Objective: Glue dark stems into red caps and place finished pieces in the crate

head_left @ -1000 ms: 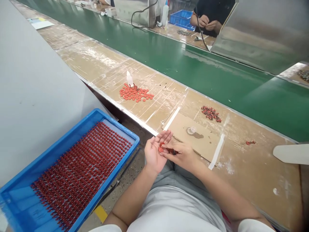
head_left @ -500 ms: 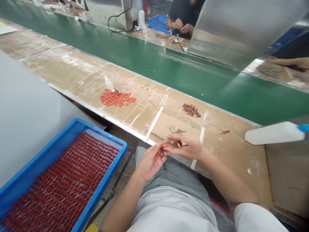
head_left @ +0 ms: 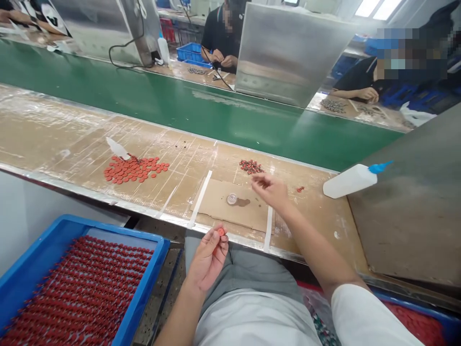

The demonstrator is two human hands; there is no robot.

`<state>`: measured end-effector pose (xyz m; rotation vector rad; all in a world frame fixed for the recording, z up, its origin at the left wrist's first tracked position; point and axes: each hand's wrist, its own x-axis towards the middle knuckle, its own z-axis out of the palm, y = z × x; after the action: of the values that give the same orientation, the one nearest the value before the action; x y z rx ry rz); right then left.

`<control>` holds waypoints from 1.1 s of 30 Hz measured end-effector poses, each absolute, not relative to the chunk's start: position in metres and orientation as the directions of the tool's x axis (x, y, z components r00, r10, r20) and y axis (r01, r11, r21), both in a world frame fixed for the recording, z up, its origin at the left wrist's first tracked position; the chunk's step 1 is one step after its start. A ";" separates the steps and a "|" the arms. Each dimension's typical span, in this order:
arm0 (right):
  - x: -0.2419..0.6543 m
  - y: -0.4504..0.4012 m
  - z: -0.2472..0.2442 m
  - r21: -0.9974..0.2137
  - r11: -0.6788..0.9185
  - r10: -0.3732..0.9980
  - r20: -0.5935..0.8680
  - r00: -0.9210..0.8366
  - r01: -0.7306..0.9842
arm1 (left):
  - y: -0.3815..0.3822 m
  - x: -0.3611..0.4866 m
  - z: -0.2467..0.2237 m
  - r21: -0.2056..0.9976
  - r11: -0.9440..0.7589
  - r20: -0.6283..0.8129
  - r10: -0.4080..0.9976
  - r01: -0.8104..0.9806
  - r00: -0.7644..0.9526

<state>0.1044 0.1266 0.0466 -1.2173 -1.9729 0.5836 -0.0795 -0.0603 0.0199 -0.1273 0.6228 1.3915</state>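
Note:
My left hand is closed on a red disc, held up at the fingertips by the table's front edge. Over the table, my right hand reaches to just in front of a pile of small red and dark parts; its fingers are bent, and whether they hold anything is too small to tell. A small clear cup stands on a cardboard sheet, with a wet dark patch beside it. Many red discs lie spread on the table to the left, a white pointed piece among them.
A blue tray with rows of red parts is at the lower left. On the right, a white bottle with a blue tip leans near a metal panel. Behind the table runs a green belt; people work beyond it.
My right hand has moved away from my left, forward to the pile of small parts. My left hand still holds a red disc. The view has tilted up and turned right.

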 end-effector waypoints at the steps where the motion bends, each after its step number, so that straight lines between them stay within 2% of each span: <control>1: 0.114 0.144 0.039 -0.665 0.338 0.936 0.314 -0.162 0.666 | -0.061 -0.080 0.019 0.271 0.192 -0.482 0.875 -0.943 0.040; 3: 0.134 0.175 0.024 -0.581 0.157 0.974 0.224 -0.028 0.799 | -0.061 -0.082 0.017 0.267 0.189 -0.481 0.876 -0.945 0.040; 6: 0.151 0.200 0.003 -0.509 0.082 0.991 0.129 -0.018 0.857 | -0.061 -0.082 0.013 0.266 0.192 -0.485 0.873 -0.945 0.041; 18: 0.158 0.206 -0.014 -0.406 0.164 0.975 0.207 -0.084 0.899 | -0.059 -0.076 0.009 0.293 0.178 -0.540 0.842 -0.939 -0.009; 27: 0.183 0.203 -0.003 -0.193 0.354 0.930 0.175 -0.323 0.915 | -0.058 -0.073 0.006 0.286 0.174 -0.548 0.836 -0.942 -0.012; 31: 0.191 0.202 0.004 -0.216 0.464 0.886 0.099 -0.453 0.859 | -0.057 -0.071 0.006 0.286 0.183 -0.554 0.832 -0.941 -0.006; 33: 0.193 0.200 0.007 -0.235 0.470 0.882 0.087 -0.463 0.851 | -0.056 -0.069 0.006 0.287 0.192 -0.552 0.834 -0.938 0.001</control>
<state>0.1928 0.2001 0.0073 -1.5053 -2.5202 0.2345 -0.0692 -0.0562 0.0061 -0.1827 0.7106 1.4028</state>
